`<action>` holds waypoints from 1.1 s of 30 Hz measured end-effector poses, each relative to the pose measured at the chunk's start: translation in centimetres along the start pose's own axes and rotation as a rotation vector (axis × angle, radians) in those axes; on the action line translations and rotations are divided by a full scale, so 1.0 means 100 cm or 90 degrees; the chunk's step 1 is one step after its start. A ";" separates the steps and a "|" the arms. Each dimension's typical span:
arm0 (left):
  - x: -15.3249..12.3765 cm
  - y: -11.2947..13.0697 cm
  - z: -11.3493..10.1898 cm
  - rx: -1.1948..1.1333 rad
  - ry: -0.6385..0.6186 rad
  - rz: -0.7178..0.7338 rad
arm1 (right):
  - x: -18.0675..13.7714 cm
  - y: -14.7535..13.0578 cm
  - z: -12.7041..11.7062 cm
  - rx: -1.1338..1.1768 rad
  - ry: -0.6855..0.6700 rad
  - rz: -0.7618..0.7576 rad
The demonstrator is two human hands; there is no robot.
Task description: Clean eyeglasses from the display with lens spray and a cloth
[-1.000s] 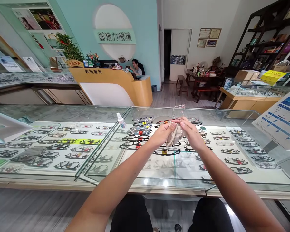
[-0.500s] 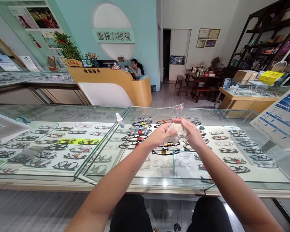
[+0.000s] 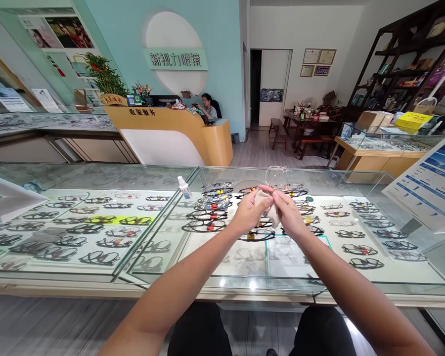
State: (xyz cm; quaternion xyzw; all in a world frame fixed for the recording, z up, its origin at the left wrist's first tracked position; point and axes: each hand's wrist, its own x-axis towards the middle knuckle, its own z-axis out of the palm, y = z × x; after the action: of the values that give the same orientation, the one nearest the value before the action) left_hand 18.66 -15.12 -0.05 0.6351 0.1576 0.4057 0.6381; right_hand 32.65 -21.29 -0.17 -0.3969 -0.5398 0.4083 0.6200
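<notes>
Both my hands meet above the glass showcase (image 3: 222,277). A pale cloth (image 3: 264,201) is gripped by my left hand (image 3: 249,210), its thumb pressing on the fabric. My right hand (image 3: 288,212) has its fingers closed on a pair of thin, clear-looking eyeglasses (image 3: 276,173), whose upper part sticks out beyond the fingertips. The cloth wraps part of the glasses, so the lens inside it is hidden. To the left, a white spray bottle (image 3: 184,188) stands upright on the glass top.
Rows of eyeglass frames (image 3: 359,248) lie inside the showcase. A printed sign (image 3: 426,185) leans at the right, and a white stand (image 3: 7,200) is at the far left. Behind, a person (image 3: 208,106) sits at a wooden counter (image 3: 218,143).
The glasses have tilted, so their upper part looks flatter. The cloth is now bunched and folded over the lens, and my fingers have drawn closer together.
</notes>
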 end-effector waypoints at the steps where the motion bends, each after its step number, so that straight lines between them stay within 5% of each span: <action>1: 0.000 0.001 0.001 -0.003 0.013 0.003 | 0.000 0.000 0.000 -0.006 -0.004 -0.008; 7: -0.001 0.010 0.003 0.031 0.058 0.010 | 0.002 -0.001 -0.001 0.012 -0.008 -0.023; 22: 0.004 0.013 -0.021 0.036 -0.173 -0.068 | 0.010 -0.004 -0.004 0.162 0.078 0.100; 33: 0.006 0.000 -0.005 0.011 0.037 -0.049 | 0.013 0.004 -0.007 0.025 0.001 0.030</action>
State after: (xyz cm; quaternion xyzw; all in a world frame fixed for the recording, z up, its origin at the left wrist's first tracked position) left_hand 18.70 -14.36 0.06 0.6219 0.2039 0.3975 0.6432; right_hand 33.40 -19.94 -0.20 -0.3974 -0.5219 0.4332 0.6181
